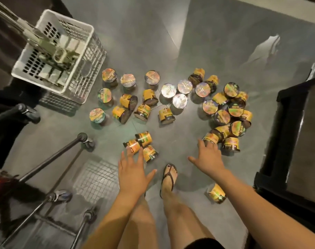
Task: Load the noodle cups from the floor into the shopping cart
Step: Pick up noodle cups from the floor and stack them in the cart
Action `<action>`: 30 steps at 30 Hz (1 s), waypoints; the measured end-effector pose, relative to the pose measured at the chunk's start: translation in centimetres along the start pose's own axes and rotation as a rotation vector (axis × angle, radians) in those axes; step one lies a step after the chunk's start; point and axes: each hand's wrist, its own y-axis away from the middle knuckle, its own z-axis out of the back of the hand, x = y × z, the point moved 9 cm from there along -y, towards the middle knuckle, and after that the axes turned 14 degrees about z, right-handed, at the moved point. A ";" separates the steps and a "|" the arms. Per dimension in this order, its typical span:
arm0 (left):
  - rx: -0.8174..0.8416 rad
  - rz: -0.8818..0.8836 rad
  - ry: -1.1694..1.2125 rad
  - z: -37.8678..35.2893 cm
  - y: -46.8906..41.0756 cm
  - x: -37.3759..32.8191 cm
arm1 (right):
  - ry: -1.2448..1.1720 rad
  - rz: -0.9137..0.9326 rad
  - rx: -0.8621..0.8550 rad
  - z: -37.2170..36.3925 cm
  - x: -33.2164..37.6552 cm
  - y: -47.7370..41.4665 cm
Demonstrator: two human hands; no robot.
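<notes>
L hand (133,169), R hand (209,157): splayed, empty

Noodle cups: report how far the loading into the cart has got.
Done: no cup shows in the visible part of the cart. In hand: nothing gripped yet; the left hand reaches open toward three tipped cups, the right hand toward the big pile. Left: all the cups on the floor, including a lone cup by the foot.
</notes>
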 end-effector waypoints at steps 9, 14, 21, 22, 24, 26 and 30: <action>-0.003 -0.144 -0.132 -14.9 -19.1 -1.5 | -0.055 0.120 -0.130 -10.2 -1.9 -20.8; -0.198 -0.285 -0.149 -20.8 -31.0 -2.2 | 0.035 0.244 -0.182 -16.4 -2.2 -32.3; -0.434 -0.527 -0.269 -24.1 -46.0 -5.4 | 0.252 0.509 -0.168 -18.4 -1.4 -45.3; -0.444 -0.582 -0.297 -24.5 -47.5 -6.1 | 0.285 0.525 -0.169 -18.5 -1.4 -46.4; -0.437 -0.683 -0.345 -25.5 -50.0 -7.2 | 0.350 0.551 -0.184 -18.7 -1.4 -48.3; -0.378 -0.721 -0.349 -26.5 -52.1 -7.5 | 0.403 0.587 -0.214 -19.5 -1.1 -49.7; -0.268 -0.647 -0.261 -26.4 -53.5 -7.6 | 0.266 0.565 -0.277 -20.9 -1.0 -50.7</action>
